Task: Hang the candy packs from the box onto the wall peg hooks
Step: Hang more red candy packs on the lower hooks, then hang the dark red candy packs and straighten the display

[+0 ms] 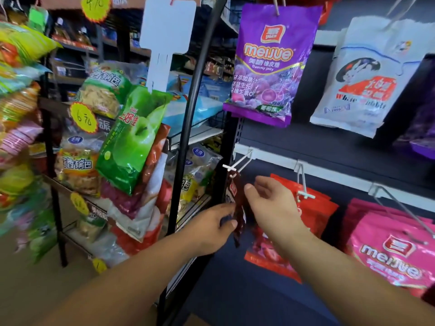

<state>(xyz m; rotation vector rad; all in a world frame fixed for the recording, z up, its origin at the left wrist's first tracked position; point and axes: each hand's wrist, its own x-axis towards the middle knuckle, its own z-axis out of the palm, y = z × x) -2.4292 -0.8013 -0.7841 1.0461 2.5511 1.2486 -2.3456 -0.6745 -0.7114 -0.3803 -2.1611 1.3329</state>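
A dark red candy pack (pixel 237 203), seen edge-on, hangs from the leftmost white peg hook (pixel 237 164) on the dark wall panel. My left hand (pixel 211 228) pinches the pack's lower part between thumb and fingers. Just to the right of the pack, my right hand (pixel 270 202) has relaxed fingers and its thumb close to the pack's upper edge; contact is unclear. Red candy packs (pixel 313 208) hang on the second peg hook (pixel 303 188), and pink packs (pixel 395 250) on a third hook (pixel 404 208). The box is out of view.
A purple gummy pack (pixel 270 67) and a white candy pack (pixel 367 78) hang on the row above. A black wire rack (pixel 181 161) with snack bags stands left of the panel, a green apple pack (pixel 131 137) clipped to its strip. More snacks crowd the far left.
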